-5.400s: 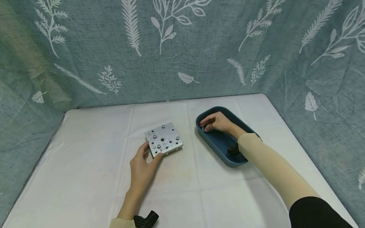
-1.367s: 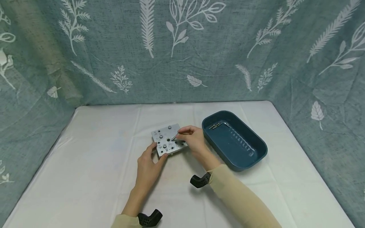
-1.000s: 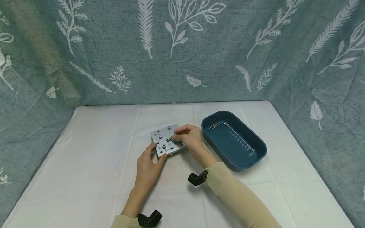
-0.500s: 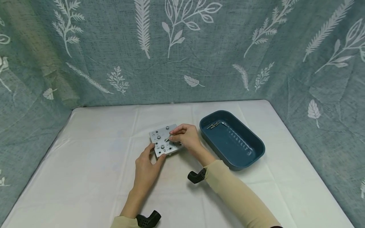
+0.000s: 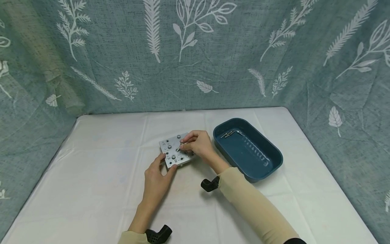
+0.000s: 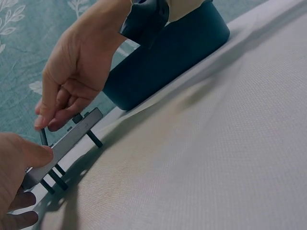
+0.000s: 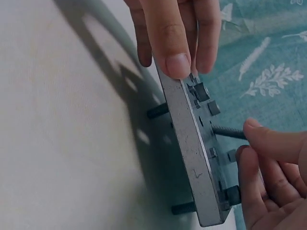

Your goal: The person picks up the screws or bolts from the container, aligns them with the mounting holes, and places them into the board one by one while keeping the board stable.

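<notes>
A silver metal plate point(image 5: 172, 141) with holes and several bolts set in it is held tilted by my left hand point(image 5: 156, 178), thumb on the near edge and fingers at its left side. In the right wrist view, bolt shanks point(image 7: 183, 208) stick out below the plate's edge point(image 7: 188, 143). My right hand point(image 5: 201, 144) pinches a threaded bolt point(image 7: 227, 132) between thumb and forefinger. Its tip stands at a hole near the plate's middle, and my fingertips hide its other end. The left wrist view shows the bolt point(image 6: 43, 137) upright over the plate.
A dark blue tray point(image 5: 253, 162) stands on the white-covered table point(image 5: 100, 176), just right of my right hand. Several small brass-coloured pins or screws point(image 5: 228, 134) lie at its far left end. A green leaf-patterned curtain point(image 5: 122, 51) hangs behind and at both sides.
My right hand came out of the tray with a bolt and moved left to the plate. Over the last second it shifted slightly left, bolt at the middle hole. My left hand keeps holding the plate.
</notes>
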`<state>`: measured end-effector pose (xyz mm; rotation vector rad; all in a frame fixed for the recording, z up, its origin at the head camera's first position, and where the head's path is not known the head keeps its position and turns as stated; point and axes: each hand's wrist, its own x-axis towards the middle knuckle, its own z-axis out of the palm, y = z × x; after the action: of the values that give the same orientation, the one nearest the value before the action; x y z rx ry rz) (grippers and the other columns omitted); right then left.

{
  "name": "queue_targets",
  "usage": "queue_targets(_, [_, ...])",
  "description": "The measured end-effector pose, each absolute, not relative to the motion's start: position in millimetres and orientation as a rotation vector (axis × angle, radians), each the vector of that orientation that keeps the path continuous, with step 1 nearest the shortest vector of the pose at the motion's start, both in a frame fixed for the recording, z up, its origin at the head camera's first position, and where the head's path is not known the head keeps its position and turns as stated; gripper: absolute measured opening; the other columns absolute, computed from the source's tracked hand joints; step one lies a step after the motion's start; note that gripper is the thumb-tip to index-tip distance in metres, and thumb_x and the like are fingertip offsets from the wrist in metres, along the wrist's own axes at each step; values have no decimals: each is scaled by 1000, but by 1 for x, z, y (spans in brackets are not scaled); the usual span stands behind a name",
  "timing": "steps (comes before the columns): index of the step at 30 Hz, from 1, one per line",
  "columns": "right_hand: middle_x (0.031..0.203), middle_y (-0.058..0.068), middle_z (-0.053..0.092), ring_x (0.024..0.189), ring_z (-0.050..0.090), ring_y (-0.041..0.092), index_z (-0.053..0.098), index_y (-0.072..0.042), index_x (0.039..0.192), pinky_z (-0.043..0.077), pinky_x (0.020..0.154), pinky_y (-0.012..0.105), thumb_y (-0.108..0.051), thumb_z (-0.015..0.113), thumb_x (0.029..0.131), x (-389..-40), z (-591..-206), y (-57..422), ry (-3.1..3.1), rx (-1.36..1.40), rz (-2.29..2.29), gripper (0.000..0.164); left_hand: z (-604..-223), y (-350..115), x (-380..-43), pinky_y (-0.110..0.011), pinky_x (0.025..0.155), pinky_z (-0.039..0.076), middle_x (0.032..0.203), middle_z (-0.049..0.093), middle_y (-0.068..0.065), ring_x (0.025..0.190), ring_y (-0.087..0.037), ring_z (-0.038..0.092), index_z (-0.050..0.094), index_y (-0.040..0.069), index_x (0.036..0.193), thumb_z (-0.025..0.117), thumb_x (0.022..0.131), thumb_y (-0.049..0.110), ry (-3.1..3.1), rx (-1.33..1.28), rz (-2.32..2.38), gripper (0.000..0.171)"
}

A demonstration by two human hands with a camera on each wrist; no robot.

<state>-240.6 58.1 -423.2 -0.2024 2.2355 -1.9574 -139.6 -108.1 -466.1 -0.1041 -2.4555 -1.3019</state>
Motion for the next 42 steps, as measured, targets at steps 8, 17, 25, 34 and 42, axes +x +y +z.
queue_targets(8, [74, -8, 71, 67, 66, 8, 71, -11, 75, 52, 67, 24, 1, 88, 70, -240, -431, 46, 2578, -430, -1609, 21, -466, -108, -139, -44, 101, 46, 128, 60, -22, 124, -34, 52, 53, -7, 132, 78, 86, 12, -2452, -113, -1314, 55])
queue_targets(17, [77, -6, 71, 70, 66, 11, 73, -10, 80, 51, 65, 25, 3, 84, 74, -244, -433, 50, 2522, -536, -1616, 18, -464, -106, -140, -43, 101, 45, 130, 59, -22, 125, -33, 52, 54, -7, 130, 78, 87, 13, -2453, -120, -1288, 53])
queue_targets(25, [79, -4, 71, 72, 66, 12, 74, -9, 83, 51, 65, 25, 5, 82, 76, -245, -435, 51, 2473, -574, -1614, 17, -464, -106, -139, -43, 101, 45, 128, 60, -19, 126, -31, 51, 55, -4, 131, 78, 87, 13, -2451, -123, -1310, 52])
queue_targets(34, [78, -3, 70, 71, 64, 13, 74, -7, 83, 50, 63, 24, 7, 80, 77, -244, -434, 48, 2452, -597, -1596, 17, -465, -108, -137, -43, 99, 47, 129, 59, -21, 125, -32, 52, 55, -6, 130, 78, 87, 14, -2457, -113, -1291, 52])
queue_targets(42, [80, -5, 71, 74, 65, 13, 73, -8, 84, 50, 66, 24, 6, 79, 79, -248, -433, 46, 2439, -602, -1549, 17, -465, -111, -140, -43, 96, 49, 126, 60, -23, 121, -33, 55, 55, -7, 129, 78, 87, 14, -2443, -117, -1286, 53])
